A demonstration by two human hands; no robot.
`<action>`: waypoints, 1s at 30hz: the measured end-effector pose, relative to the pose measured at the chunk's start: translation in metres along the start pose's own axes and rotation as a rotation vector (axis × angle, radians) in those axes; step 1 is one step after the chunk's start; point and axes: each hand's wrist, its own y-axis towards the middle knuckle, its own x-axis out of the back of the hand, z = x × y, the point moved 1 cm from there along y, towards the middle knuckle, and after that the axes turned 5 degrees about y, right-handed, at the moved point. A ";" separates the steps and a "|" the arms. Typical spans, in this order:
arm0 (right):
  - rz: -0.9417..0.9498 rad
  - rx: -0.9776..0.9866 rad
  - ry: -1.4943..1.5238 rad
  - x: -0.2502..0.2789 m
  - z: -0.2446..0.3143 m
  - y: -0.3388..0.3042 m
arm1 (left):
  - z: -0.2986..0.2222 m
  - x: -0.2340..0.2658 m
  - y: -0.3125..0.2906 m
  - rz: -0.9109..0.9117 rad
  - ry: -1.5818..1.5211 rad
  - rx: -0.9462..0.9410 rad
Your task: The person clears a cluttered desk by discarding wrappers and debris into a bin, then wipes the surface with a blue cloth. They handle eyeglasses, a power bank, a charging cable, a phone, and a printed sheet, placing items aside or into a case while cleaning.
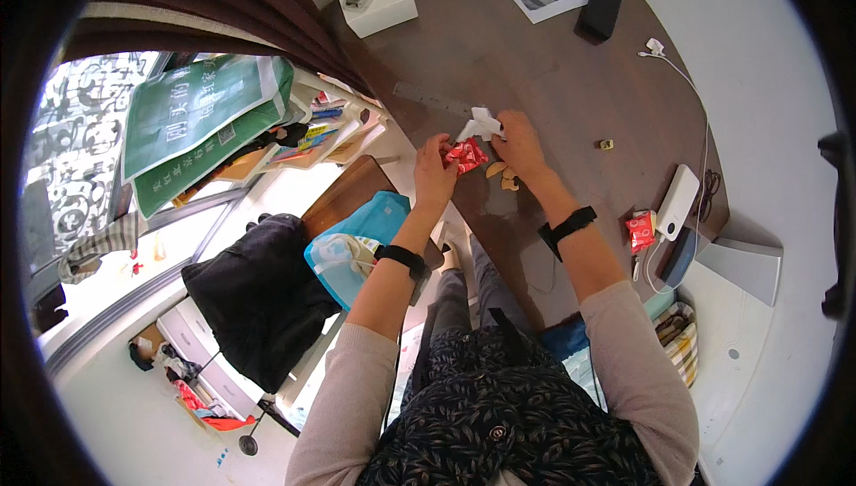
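1. Red wrapper [467, 157] is at the fingertips of the left hand [435, 172], which pinch its left side, over the table [535, 67].
2. White paper [482, 122] meets the fingertips of the right hand [521, 142]; whether they press together on it, I cannot tell.
3. I see the wrapper as shiny and crumpled, the paper as creased and angular. Thin, curved, brownish pieces [508, 182] lie on the table between both hands.
4. From my view, the dark brown table has its left edge near the left hand.
5. Open room spreads beyond the hands toward the white box [385, 15]. At right, a small cube [605, 144] stands well apart.
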 end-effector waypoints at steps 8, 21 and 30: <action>-0.205 -0.348 0.352 0.020 0.010 -0.045 | -0.025 0.039 -0.039 -0.131 0.002 -0.250; 0.290 -0.124 0.599 -0.125 0.149 -0.173 | 0.070 0.165 -0.222 -0.337 0.231 -0.106; 0.495 -0.086 0.380 -0.215 0.193 -0.216 | 0.129 0.213 -0.295 -0.497 0.354 -0.034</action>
